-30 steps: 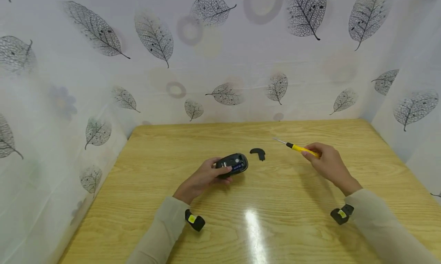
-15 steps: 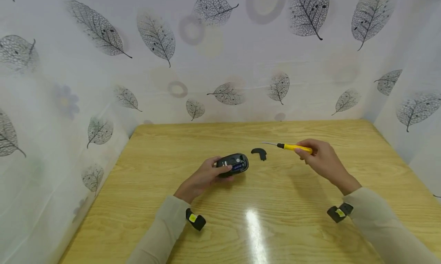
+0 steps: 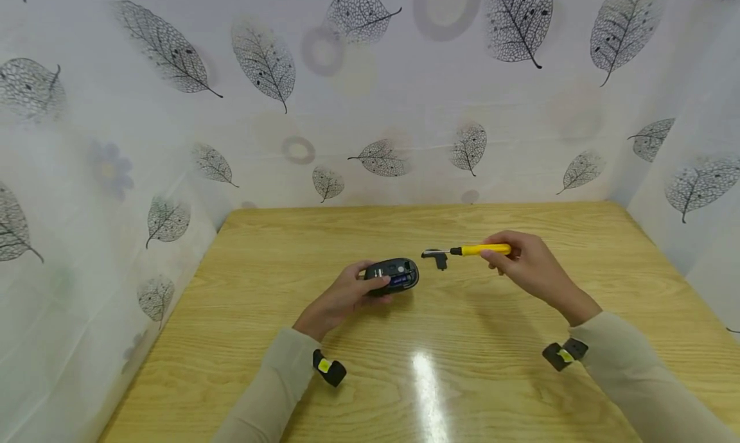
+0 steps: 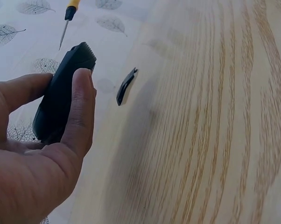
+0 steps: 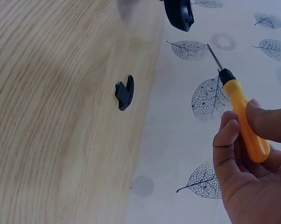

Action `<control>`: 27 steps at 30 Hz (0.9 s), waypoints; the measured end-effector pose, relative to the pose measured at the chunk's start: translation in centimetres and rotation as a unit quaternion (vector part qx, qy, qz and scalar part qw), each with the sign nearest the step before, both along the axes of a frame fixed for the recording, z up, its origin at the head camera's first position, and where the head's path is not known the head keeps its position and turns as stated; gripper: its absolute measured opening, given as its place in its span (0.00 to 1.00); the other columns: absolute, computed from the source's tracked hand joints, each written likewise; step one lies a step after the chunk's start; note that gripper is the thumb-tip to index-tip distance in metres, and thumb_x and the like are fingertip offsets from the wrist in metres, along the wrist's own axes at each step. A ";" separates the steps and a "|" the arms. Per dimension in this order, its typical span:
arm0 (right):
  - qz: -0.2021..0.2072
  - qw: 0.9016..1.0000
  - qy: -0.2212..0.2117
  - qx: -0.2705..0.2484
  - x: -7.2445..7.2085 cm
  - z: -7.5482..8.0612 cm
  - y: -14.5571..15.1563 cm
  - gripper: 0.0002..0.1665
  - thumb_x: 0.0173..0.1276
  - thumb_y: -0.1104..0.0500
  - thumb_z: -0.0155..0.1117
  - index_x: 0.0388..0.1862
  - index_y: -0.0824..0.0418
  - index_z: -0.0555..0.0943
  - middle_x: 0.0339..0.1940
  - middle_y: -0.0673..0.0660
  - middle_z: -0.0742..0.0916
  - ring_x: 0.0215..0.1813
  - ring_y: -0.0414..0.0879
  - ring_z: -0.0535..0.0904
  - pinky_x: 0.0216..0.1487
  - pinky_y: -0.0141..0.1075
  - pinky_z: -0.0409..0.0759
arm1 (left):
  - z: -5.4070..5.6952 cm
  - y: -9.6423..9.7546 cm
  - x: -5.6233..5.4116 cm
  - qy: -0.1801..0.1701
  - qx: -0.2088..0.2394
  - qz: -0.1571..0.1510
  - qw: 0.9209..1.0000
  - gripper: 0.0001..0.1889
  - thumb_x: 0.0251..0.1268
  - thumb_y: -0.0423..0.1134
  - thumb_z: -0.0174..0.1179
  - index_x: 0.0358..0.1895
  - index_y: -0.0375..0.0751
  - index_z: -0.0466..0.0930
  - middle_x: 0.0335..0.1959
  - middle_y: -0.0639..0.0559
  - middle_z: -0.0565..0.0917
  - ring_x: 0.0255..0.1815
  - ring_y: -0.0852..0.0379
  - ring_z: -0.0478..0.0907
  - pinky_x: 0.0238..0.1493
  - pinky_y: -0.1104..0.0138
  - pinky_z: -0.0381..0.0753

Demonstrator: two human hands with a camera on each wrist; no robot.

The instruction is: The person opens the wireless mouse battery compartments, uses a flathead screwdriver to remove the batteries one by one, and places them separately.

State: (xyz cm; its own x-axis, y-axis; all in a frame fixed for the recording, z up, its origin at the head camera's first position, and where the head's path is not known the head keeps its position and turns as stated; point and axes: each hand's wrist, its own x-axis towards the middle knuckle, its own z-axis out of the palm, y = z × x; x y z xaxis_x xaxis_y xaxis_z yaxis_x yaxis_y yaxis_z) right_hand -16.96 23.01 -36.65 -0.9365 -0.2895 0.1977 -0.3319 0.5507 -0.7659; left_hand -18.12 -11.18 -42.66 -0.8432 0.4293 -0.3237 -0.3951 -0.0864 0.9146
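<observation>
My left hand (image 3: 343, 296) grips a black computer mouse (image 3: 378, 270), its underside turned up, thumb across it. A dark blue battery (image 3: 399, 280) shows in the mouse's uncovered compartment. In the right wrist view, my right hand (image 5: 257, 158) holds a yellow-handled screwdriver (image 5: 243, 114) between thumb and fingers. Its thin metal tip points left, toward the mouse but apart from it. Under the line of the shaft in the head view, a curved black battery cover (image 3: 441, 260) lies on the table between both hands. The left wrist view shows the mouse (image 4: 61, 93) from its side.
The wooden table (image 3: 289, 237) stretches under both hands. Behind it and at the sides hangs a white curtain (image 3: 376, 109) printed with leaves. Black straps with small devices sit at both wrists. A bright light reflection lies at the table's front.
My right hand has moved left with the screwdriver, bringing its tip closer to the mouse and swinging the shaft level. My left hand and the mouse stay almost still.
</observation>
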 end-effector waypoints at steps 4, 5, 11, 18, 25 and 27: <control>0.015 1.000 -0.005 -0.003 0.0 0.4 -0.5 0.14 0.75 0.62 0.64 0.53 0.69 0.82 0.34 0.58 0.85 0.28 0.45 0.78 0.26 0.34 0.81 | 0.0 0.1 0.0 0.002 0.005 0.006 1.000 0.29 0.74 0.34 0.61 0.74 0.38 0.62 0.67 0.30 0.68 0.49 0.44 0.85 0.56 0.59 0.85; 0.018 1.000 -0.007 -0.005 0.0 0.5 -0.6 0.14 0.75 0.62 0.64 0.53 0.69 0.82 0.33 0.58 0.85 0.28 0.45 0.78 0.26 0.35 0.81 | 0.0 0.1 0.0 0.004 0.006 0.006 1.000 0.29 0.74 0.34 0.61 0.74 0.38 0.62 0.68 0.30 0.67 0.50 0.44 0.85 0.56 0.59 0.85; 0.033 0.999 -0.021 -0.014 -0.1 0.8 -1.3 0.14 0.74 0.61 0.65 0.53 0.68 0.82 0.32 0.57 0.85 0.28 0.46 0.78 0.27 0.36 0.81 | 0.0 0.2 0.0 0.006 0.009 0.007 1.000 0.28 0.74 0.33 0.61 0.73 0.38 0.64 0.69 0.30 0.66 0.52 0.41 0.84 0.55 0.58 0.85; 0.049 0.998 -0.023 -0.016 -0.2 1.0 -1.7 0.13 0.73 0.61 0.67 0.52 0.67 0.83 0.35 0.57 0.86 0.28 0.47 0.78 0.26 0.35 0.81 | 0.2 0.3 0.1 0.012 0.015 0.010 1.000 0.28 0.74 0.32 0.61 0.73 0.38 0.65 0.69 0.30 0.65 0.55 0.41 0.82 0.56 0.57 0.85; 0.077 0.997 -0.011 -0.018 -0.2 1.1 -2.1 0.09 0.72 0.62 0.68 0.47 0.65 0.86 0.33 0.56 0.84 0.26 0.46 0.76 0.25 0.33 0.77 | 0.5 0.4 0.3 0.012 -0.002 0.016 1.000 0.30 0.73 0.32 0.62 0.75 0.39 0.64 0.68 0.29 0.67 0.51 0.40 0.85 0.56 0.57 0.85; 0.085 0.996 -0.011 -0.016 -0.2 1.1 -2.2 0.09 0.72 0.62 0.68 0.47 0.65 0.86 0.32 0.56 0.84 0.26 0.45 0.74 0.25 0.32 0.76 | 0.5 0.4 0.3 0.012 -0.005 0.016 1.000 0.30 0.73 0.32 0.62 0.75 0.39 0.64 0.68 0.29 0.67 0.49 0.41 0.86 0.55 0.57 0.85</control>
State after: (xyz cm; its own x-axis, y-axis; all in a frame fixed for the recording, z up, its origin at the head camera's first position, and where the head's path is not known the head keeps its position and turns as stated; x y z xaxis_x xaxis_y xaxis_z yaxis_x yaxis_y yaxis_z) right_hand -17.17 20.86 -35.53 -0.8788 -0.4376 0.1901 -0.4016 0.4633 -0.7900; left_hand -17.83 -10.79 -42.19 -0.8642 0.3984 -0.3074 -0.3700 -0.0890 0.9248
